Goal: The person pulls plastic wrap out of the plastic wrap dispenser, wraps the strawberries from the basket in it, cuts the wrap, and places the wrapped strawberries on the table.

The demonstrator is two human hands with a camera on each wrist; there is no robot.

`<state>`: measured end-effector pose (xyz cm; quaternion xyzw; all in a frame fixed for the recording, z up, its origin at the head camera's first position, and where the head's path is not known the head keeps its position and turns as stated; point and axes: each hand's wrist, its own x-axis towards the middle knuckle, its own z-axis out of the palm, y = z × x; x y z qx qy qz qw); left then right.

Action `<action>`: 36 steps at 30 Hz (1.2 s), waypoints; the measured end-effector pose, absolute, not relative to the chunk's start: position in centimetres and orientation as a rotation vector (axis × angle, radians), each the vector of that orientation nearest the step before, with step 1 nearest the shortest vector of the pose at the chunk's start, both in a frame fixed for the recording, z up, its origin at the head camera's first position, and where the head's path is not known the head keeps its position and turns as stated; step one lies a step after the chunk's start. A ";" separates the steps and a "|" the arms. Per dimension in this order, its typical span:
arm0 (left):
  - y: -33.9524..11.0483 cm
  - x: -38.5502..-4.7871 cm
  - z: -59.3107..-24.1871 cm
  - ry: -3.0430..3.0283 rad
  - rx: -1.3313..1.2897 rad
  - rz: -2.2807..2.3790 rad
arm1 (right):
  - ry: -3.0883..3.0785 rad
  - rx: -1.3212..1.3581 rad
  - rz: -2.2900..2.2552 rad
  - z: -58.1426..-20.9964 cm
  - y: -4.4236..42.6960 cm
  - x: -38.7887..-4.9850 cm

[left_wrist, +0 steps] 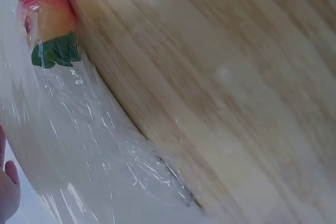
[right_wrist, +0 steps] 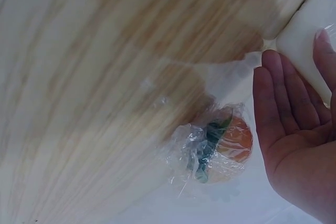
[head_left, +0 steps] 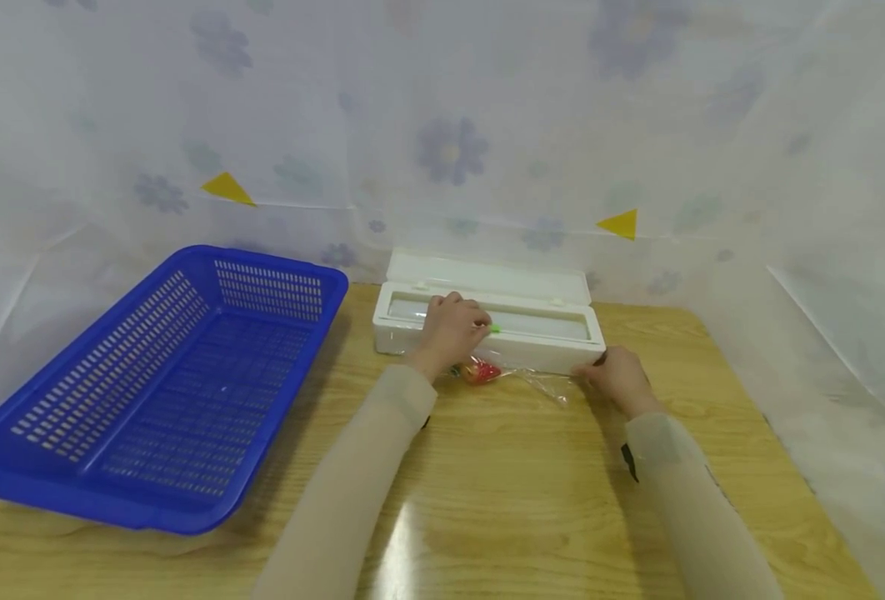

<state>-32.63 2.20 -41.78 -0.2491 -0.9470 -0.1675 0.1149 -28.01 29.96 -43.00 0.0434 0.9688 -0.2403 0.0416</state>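
A long white cling film box (head_left: 487, 351) stands at the back of the table with its lid (head_left: 480, 278) raised. My left hand (head_left: 453, 329) is over the box top, its curled fingers pinching a small green slide cutter (head_left: 495, 328), mostly hidden. My right hand (head_left: 617, 379) grips the box's front right corner, thumb in front and fingers at the end. Clear film (left_wrist: 89, 145) hangs down the front. A red and orange peach-like fruit (left_wrist: 50, 14) with green leaves (left_wrist: 55, 51) lies under or in this film, against the box front; the right wrist view shows it crinkled over.
A blue slotted plastic basket (head_left: 202, 400) stands on the left of the wood-patterned table (head_left: 502, 492). Behind and beside the table hangs a flower-printed white sheet (head_left: 450, 100) bearing two yellow triangles (head_left: 621, 224).
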 end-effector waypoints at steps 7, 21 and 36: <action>1.8 -32.7 -41.9 -2.768 -0.730 -0.491 | 2.958 0.143 -0.727 -43.1 30.1 -28.2; -0.4 -32.4 -42.4 -2.714 -0.677 -0.531 | 2.961 0.142 -0.724 -43.2 30.1 -28.2; -1.8 -32.1 -42.5 -2.733 -0.613 -0.568 | 2.970 0.124 -0.743 -43.2 30.1 -28.2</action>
